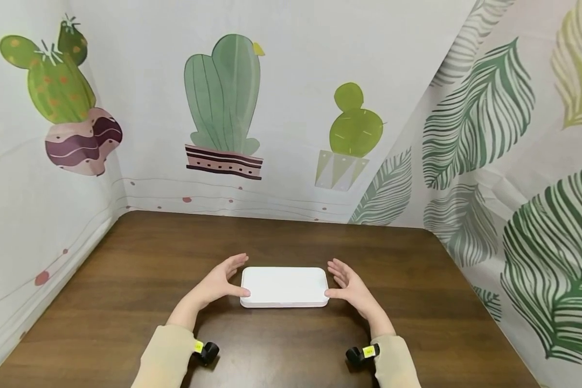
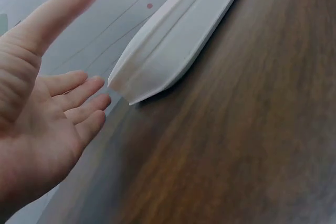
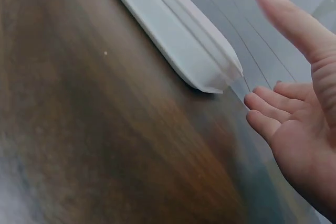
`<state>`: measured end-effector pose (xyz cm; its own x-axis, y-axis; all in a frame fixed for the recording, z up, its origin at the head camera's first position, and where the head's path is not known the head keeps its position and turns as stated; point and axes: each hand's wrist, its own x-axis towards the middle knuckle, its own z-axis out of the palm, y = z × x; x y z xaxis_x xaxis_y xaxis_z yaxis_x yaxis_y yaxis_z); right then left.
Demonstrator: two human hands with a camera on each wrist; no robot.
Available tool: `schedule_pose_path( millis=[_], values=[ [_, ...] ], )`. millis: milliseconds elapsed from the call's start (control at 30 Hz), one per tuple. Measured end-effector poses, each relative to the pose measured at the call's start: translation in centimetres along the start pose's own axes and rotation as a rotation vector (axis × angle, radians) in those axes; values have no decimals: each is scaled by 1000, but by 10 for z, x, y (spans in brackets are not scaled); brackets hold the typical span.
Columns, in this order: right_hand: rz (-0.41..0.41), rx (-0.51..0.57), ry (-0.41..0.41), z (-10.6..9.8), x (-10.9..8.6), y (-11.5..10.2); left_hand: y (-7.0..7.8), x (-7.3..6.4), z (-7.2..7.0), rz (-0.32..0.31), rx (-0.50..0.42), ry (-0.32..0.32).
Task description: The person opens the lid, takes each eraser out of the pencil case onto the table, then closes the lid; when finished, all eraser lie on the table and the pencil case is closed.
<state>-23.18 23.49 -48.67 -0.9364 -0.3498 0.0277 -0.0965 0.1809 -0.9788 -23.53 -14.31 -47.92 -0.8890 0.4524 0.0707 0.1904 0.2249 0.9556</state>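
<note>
A white rectangular case [image 1: 284, 286] with rounded corners lies flat on the brown wooden table, its long side facing me. My left hand [image 1: 221, 280] is at its left end, fingers extended and thumb tip over the near left corner in the head view. At the opposite end my right hand [image 1: 347, 285] mirrors it, thumb tip at the right edge. Both wrist views show the palms turned toward the ends of the case [image 2: 178, 35], with the fingers apart from it. A lid seam runs along the side of the case [image 3: 173, 30].
The dark wooden table [image 1: 281, 350] reaches back to a white cloth backdrop [image 1: 291, 108] printed with cacti and leaves. A small black camera [image 1: 208, 353] with a yellow label is on the left wrist, and a matching camera [image 1: 356, 356] is on the right.
</note>
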Motion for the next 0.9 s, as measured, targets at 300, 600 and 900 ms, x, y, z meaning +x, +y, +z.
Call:
schedule_pose_path(
  millis=[300,600,900],
  values=[
    [25,26,-36,3,-3,8,-4,0,3,-6,11,-80],
    [19,-4,-113,4,-1,10,-10,-3,0,-28,-18,-129],
    [-34,-45,-170,6,-1,12,-9,-3,6,-42,58,-103]
  ],
)
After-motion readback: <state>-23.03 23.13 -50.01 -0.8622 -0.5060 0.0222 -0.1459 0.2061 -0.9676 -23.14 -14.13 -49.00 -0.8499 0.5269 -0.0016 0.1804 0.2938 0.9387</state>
